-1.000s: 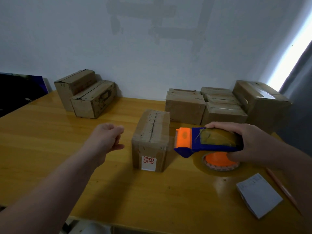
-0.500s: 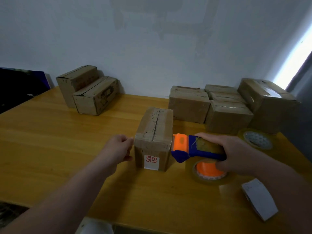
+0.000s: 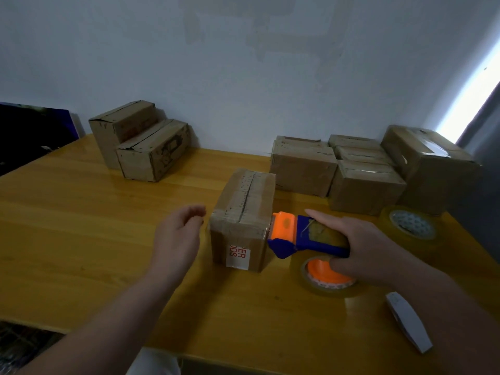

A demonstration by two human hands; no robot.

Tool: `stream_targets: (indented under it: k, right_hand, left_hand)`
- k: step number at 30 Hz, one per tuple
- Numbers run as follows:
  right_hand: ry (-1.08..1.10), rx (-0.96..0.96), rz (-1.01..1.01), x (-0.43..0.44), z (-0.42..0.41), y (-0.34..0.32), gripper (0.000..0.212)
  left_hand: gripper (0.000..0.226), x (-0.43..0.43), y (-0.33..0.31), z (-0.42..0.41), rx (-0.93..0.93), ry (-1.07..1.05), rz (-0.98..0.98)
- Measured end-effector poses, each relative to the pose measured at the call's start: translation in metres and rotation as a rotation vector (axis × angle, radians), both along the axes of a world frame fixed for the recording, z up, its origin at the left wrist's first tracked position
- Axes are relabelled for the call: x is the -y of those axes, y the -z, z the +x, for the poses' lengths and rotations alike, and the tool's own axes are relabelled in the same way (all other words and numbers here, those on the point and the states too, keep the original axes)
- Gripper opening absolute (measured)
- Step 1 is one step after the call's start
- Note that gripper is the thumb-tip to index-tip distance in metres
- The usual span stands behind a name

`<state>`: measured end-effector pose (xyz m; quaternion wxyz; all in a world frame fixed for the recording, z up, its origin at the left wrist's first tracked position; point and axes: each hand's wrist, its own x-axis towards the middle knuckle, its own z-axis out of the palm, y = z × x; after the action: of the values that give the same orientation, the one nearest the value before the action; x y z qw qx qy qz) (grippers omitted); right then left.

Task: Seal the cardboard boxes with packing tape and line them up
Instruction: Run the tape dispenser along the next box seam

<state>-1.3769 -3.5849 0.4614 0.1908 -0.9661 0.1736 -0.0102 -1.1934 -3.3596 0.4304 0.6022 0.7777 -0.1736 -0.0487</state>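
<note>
left hand (image 3: pixel 177 239) loosely curled, empty, at 9 o'clock of box (image 3: pixel 243 212) | right hand (image 3: pixel 370 247) wraps blue-orange tape dispenser (image 3: pixel 303 236), forefinger straight, at 3 o'clock | box mid-table, brown, taped top seam, label's red letters cut off | dispenser-box contact unclear

Brown cardboard box (image 3: pixel 243 212) with white label (image 3: pixel 238 256) in red letters, tape dispenser (image 3: pixel 305 239) blue with orange head and hub, tape roll (image 3: pixel 411 226) clear-yellowish, table (image 3: pixel 81 226) honey-yellow wood grain, wall (image 3: pixel 243 77) pale grey-blue, paper slip (image 3: pixel 408 328) white.
</note>
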Motion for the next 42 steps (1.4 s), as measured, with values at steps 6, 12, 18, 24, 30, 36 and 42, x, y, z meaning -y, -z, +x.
stream_targets:
  k: [6, 12, 18, 24, 30, 36, 42]
  right_hand:
    - [0.013, 0.013, -0.06, -0.01, 0.002, -0.002, 0.089]
    - [0.036, 0.077, -0.054, -0.024, 0.009, 0.002, 0.088]
    - [0.023, 0.041, -0.126, -0.031, 0.014, -0.002, 0.09]
    - [0.055, -0.024, -0.071, -0.031, 0.006, -0.01, 0.088]
    - [0.036, -0.035, 0.102, -0.028, -0.018, -0.035, 0.095]
    - [0.013, -0.048, 0.144, -0.015, -0.039, -0.043, 0.09]
    - [0.026, -0.132, 0.105, -0.012, -0.041, -0.043, 0.085]
  left_hand:
    - [0.067, 0.004, -0.017, -0.024, 0.656, 0.375, 0.742]
    - [0.091, 0.011, -0.029, -0.018, 0.832, 0.483, 0.949]
    - [0.092, 0.011, -0.034, -0.012, 0.808, 0.568, 0.954]
    - [0.095, 0.011, -0.031, -0.009, 0.785, 0.586, 0.938]
    - [0.095, 0.011, -0.038, -0.01, 0.737, 0.607, 0.961]
    - [0.094, 0.011, -0.041, -0.007, 0.741, 0.599, 0.96]
    - [0.094, 0.01, -0.04, -0.009, 0.772, 0.617, 0.978]
